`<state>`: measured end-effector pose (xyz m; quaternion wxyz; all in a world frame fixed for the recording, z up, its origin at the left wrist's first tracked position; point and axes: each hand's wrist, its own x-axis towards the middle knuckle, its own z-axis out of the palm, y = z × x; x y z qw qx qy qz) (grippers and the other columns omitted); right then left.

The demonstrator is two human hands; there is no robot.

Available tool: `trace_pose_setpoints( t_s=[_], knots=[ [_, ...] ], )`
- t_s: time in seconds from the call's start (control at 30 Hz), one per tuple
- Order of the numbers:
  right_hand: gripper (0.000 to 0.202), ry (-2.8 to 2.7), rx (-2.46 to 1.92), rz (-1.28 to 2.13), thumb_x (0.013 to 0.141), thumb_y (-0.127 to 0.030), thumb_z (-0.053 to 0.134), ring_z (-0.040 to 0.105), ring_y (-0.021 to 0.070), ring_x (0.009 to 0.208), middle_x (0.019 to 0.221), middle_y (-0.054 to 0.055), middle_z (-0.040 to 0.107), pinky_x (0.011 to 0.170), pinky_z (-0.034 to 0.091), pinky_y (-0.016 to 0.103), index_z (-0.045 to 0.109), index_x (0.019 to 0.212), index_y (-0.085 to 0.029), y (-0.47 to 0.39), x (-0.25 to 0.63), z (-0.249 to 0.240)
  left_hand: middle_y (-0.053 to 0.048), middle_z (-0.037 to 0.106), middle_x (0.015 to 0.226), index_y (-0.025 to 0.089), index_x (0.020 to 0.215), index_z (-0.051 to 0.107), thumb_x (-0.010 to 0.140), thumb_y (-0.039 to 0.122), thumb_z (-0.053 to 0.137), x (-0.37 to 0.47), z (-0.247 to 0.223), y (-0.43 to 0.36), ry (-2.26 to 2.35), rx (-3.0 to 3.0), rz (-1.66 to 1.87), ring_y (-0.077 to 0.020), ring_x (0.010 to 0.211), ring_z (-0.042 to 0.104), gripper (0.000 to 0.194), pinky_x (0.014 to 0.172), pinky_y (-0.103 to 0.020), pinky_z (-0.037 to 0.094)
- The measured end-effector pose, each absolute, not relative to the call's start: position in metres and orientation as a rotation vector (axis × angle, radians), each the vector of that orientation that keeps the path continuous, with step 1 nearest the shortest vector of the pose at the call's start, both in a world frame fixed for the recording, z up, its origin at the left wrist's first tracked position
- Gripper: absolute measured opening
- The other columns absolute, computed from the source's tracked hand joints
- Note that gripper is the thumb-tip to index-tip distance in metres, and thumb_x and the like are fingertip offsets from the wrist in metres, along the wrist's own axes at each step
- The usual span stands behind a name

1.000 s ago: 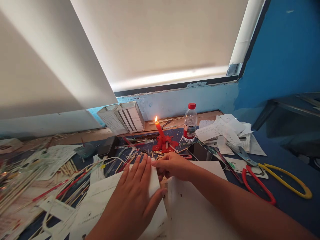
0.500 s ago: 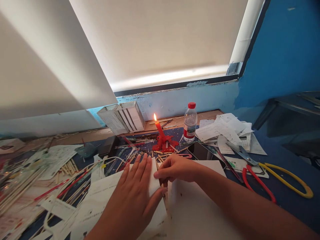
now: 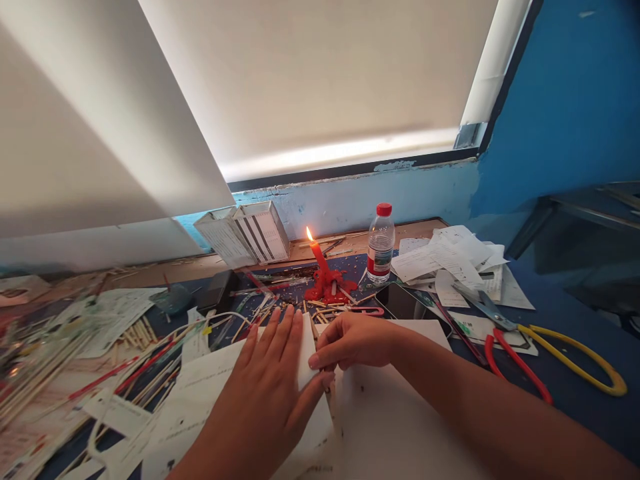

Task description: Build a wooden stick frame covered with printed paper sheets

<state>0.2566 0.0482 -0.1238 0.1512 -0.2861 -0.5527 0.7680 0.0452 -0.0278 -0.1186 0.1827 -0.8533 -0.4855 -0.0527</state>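
My left hand point(image 3: 270, 393) lies flat on a printed sheet of paper point(image 3: 200, 393), fingers stretched out and slightly apart. Beside its thumb, my right hand point(image 3: 355, 341) pinches the sheet's right edge between thumb and fingers. A thin, brownish strip runs along that edge, partly hidden by the fingers. Under my right forearm lies a blank white sheet point(image 3: 400, 413) with small dark specks. Just beyond the hands, a lit red candle point(image 3: 319, 257) leans in a pool of red wax point(image 3: 320, 291), with short wooden sticks point(image 3: 325, 313) scattered before it.
Behind the hands stand a plastic bottle point(image 3: 381, 247) and a white box point(image 3: 265, 233). To the right lie a phone point(image 3: 407, 303), loose papers point(image 3: 450, 253) and scissors with red and yellow handles point(image 3: 575, 353). At left are long sticks point(image 3: 45, 373), a white cable point(image 3: 107, 400) and a black box point(image 3: 215, 293).
My right hand's thumb and fingertips have slid slightly toward me along the paper's edge. The left hand stays pressed flat in nearly the same place.
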Motion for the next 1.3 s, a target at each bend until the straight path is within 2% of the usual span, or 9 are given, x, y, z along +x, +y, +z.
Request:
trace_pose_setpoints(
  t_s=[0.23,0.37,0.53,0.6,0.77,0.97,1.1,1.2,1.3],
  knots=[
    [0.031,-1.511,-0.888,2.206,0.073,-0.042,0.085,0.053,0.0065,0.058,0.067,0.001,0.066,0.051,0.035,0.018,0.074,0.074,-0.013,0.047,0.255,-0.125,-0.019,0.034,0.160,0.010,0.155,0.032,0.094,0.066,0.042,0.045,-0.118,-0.028,-1.380,-2.416,-0.155,-0.0357,0.148,0.032,0.083,0.116,-0.058,0.035],
    [0.025,-1.481,-0.884,2.196,0.071,-0.034,0.087,0.055,0.0070,0.059,0.066,0.001,0.066,0.052,0.036,0.018,0.075,0.075,-0.012,0.047,0.254,-0.127,-0.019,0.035,0.159,0.010,0.154,0.033,0.093,0.066,0.042,0.045,-0.119,-0.028,-1.377,-2.413,-0.149,-0.0358,0.148,0.032,0.083,0.116,-0.058,0.035],
    [0.037,-1.602,-0.921,2.132,0.076,-0.049,0.081,0.058,0.0080,0.062,0.070,0.004,0.069,0.053,0.038,0.018,0.077,0.077,-0.012,0.048,0.255,-0.127,-0.018,0.031,0.161,0.010,0.156,0.028,0.094,0.066,0.043,0.045,-0.119,-0.028,-1.365,-2.411,-0.148,-0.0354,0.149,0.029,0.085,0.116,-0.058,0.035],
    [0.038,-1.585,-0.898,2.135,0.078,-0.050,0.079,0.061,0.0092,0.065,0.071,0.004,0.070,0.054,0.038,0.018,0.076,0.076,-0.012,0.048,0.255,-0.127,-0.018,0.031,0.161,0.011,0.157,0.026,0.094,0.065,0.043,0.045,-0.118,-0.028,-1.370,-2.408,-0.156,-0.0353,0.149,0.028,0.085,0.116,-0.058,0.034],
    [0.032,-1.483,-0.835,2.125,0.078,-0.042,0.081,0.057,0.0069,0.058,0.067,0.003,0.068,0.051,0.034,0.019,0.073,0.072,-0.012,0.048,0.251,-0.128,-0.018,0.034,0.160,0.011,0.155,0.032,0.094,0.066,0.042,0.045,-0.117,-0.029,-1.377,-2.418,-0.143,-0.0353,0.149,0.030,0.082,0.117,-0.058,0.033],
    [0.039,-1.478,-0.868,2.082,0.079,-0.049,0.079,0.063,0.0098,0.065,0.072,0.005,0.070,0.051,0.034,0.019,0.074,0.074,-0.011,0.051,0.249,-0.133,-0.016,0.032,0.161,0.012,0.157,0.027,0.094,0.065,0.042,0.045,-0.118,-0.029,-1.365,-2.416,-0.166,-0.0342,0.150,0.028,0.083,0.117,-0.057,0.032],
    [0.035,-1.428,-0.828,2.057,0.077,-0.046,0.081,0.063,0.0099,0.065,0.072,0.005,0.070,0.052,0.035,0.018,0.074,0.076,-0.011,0.053,0.248,-0.136,-0.017,0.033,0.161,0.012,0.158,0.024,0.094,0.064,0.044,0.046,-0.119,-0.028,-1.366,-2.404,-0.201,-0.0350,0.149,0.029,0.085,0.116,-0.057,0.033],
    [0.035,-1.446,-0.822,2.054,0.076,-0.046,0.082,0.062,0.0094,0.064,0.071,0.005,0.069,0.053,0.035,0.019,0.074,0.075,-0.011,0.054,0.247,-0.136,-0.018,0.035,0.160,0.011,0.157,0.027,0.093,0.064,0.045,0.047,-0.118,-0.028,-1.353,-2.403,-0.204,-0.0354,0.148,0.032,0.085,0.116,-0.057,0.034],
    [0.042,-1.435,-0.868,2.065,0.075,-0.052,0.080,0.064,0.0114,0.066,0.071,0.005,0.069,0.051,0.033,0.020,0.072,0.071,-0.011,0.055,0.247,-0.136,-0.019,0.037,0.158,0.010,0.156,0.030,0.094,0.063,0.044,0.047,-0.116,-0.029,-1.332,-2.391,-0.202,-0.0352,0.147,0.034,0.083,0.114,-0.057,0.035]
  ],
)
